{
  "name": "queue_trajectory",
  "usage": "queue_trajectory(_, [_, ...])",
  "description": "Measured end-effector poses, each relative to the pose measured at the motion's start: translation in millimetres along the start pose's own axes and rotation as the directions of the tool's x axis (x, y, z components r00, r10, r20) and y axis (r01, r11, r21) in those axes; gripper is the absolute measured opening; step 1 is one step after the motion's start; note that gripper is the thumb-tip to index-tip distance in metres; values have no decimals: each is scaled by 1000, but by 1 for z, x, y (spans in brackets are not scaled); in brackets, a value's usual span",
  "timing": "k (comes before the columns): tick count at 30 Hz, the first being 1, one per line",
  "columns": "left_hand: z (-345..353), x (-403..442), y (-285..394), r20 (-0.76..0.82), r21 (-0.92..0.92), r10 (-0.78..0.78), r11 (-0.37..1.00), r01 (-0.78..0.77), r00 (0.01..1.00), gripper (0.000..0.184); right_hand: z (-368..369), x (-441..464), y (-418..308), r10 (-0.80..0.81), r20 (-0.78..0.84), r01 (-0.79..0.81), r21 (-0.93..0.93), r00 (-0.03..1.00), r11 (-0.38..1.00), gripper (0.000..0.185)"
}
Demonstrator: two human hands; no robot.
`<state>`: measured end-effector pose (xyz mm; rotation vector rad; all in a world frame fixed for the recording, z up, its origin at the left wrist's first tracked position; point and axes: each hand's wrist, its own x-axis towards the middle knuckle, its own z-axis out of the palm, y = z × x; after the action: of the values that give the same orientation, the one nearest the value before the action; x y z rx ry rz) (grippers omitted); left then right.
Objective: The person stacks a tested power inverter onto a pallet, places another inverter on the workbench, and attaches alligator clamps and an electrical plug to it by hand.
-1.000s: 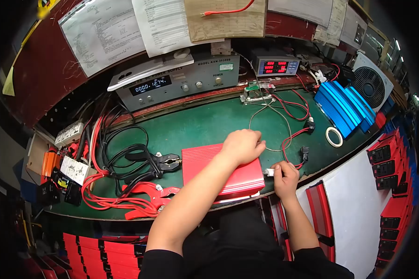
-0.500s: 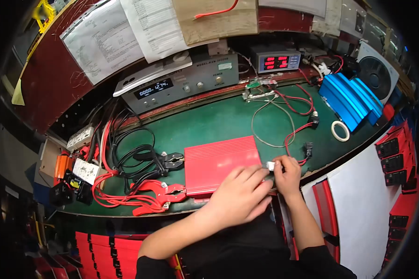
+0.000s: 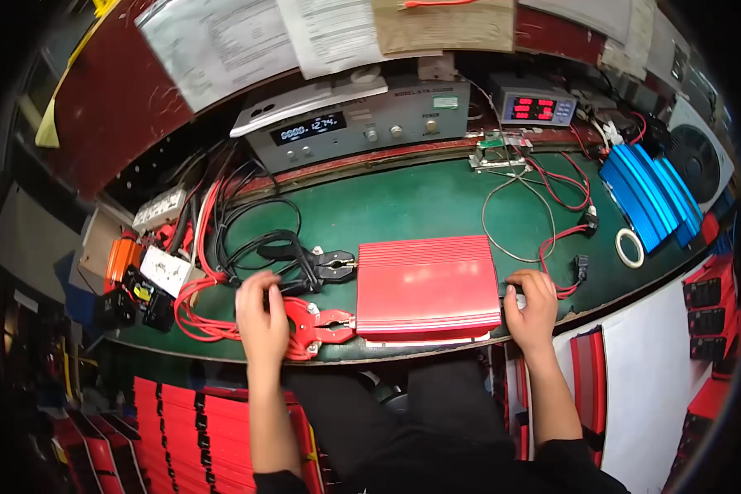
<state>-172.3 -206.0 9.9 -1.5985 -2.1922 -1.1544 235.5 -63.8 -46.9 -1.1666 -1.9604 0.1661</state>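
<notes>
A red ribbed metal box (image 3: 428, 288) lies on the green bench mat. At its left end a black clamp (image 3: 335, 266) and a red clamp (image 3: 331, 325) grip its terminals. My left hand (image 3: 265, 323) is over the red cables beside the red clamp's handles, fingers slightly curled, thumb apart, nothing visible in it. By the box's right end, my right hand (image 3: 535, 313) is closed on a small white connector (image 3: 520, 302), mostly hidden by the thumb and fingers.
A power supply (image 3: 354, 123) and a meter with red digits (image 3: 538, 109) stand at the back. Blue housings (image 3: 646, 198) and a white ring (image 3: 630, 248) lie right. Power sockets (image 3: 166, 267) and coiled cables (image 3: 259, 239) are left. Stacked red boxes (image 3: 173, 436) stand below.
My left hand has moved from the box's right end to the red clamp at the left. My right hand stays by the right end. The view has shifted, so the bench appears farther right.
</notes>
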Motion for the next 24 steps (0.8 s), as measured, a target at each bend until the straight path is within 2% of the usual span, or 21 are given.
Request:
queue_trajectory(1, [-3, 11, -2, 35, -35, -61, 997, 63, 997, 14, -1, 0, -1, -9, 7, 9, -6, 1000, 1000, 10])
queue_trajectory(3, [-12, 33, -18, 153, 76, -9, 997, -2, 988, 16, 0, 1, 1, -33, 9, 33, -23, 999, 999, 9])
queue_trajectory(5, [-16, 54, -47, 361, 134, -23, 991, -28, 932, 22, 1, 1, 2, -49, 7, 50, -30, 999, 998, 7])
queue_trajectory(6, [-20, 63, -59, 442, 127, 20, 988, -84, 897, 39, 0, 1, 1, -49, 12, 49, -30, 999, 998, 7])
queue_trajectory(7, [-23, 74, -67, 587, 141, 14, 983, -119, 810, 60, 0, 1, 0, -46, 13, 46, -29, 999, 999, 7])
queue_trajectory(9, [-19, 91, -95, 712, -32, 182, 973, -227, 678, 78, 1, 3, 0, -46, 9, 46, -38, 999, 998, 6])
queue_trajectory(10, [-13, 94, -102, 749, -86, 213, 970, -226, 628, 90, 2, 3, -1, -46, 8, 46, -44, 999, 998, 6])
queue_trajectory(13, [-10, 96, -111, 765, -48, 202, 965, -259, 612, 97, 3, -1, 0, -35, 12, 35, -57, 999, 998, 6])
queue_trajectory(18, [-14, 107, -98, 737, -43, 367, 863, -503, 567, 87, -1, 2, -4, -4, 30, 5, -30, 1000, 1000, 11])
queue_trajectory(21, [-14, 96, -101, 718, -18, 415, 813, -582, 558, 87, -1, 4, -1, 28, 47, -27, -25, 999, 999, 23])
queue_trajectory(22, [-17, 94, -94, 736, 11, 409, 790, -613, 540, 91, -8, 6, 0, 113, 166, -116, 11, 980, 993, 44])
queue_trajectory(24, [-29, 107, -73, 822, 54, 359, 725, -687, 443, 93, -11, 15, -10, 214, 216, -261, 216, 953, 941, 55])
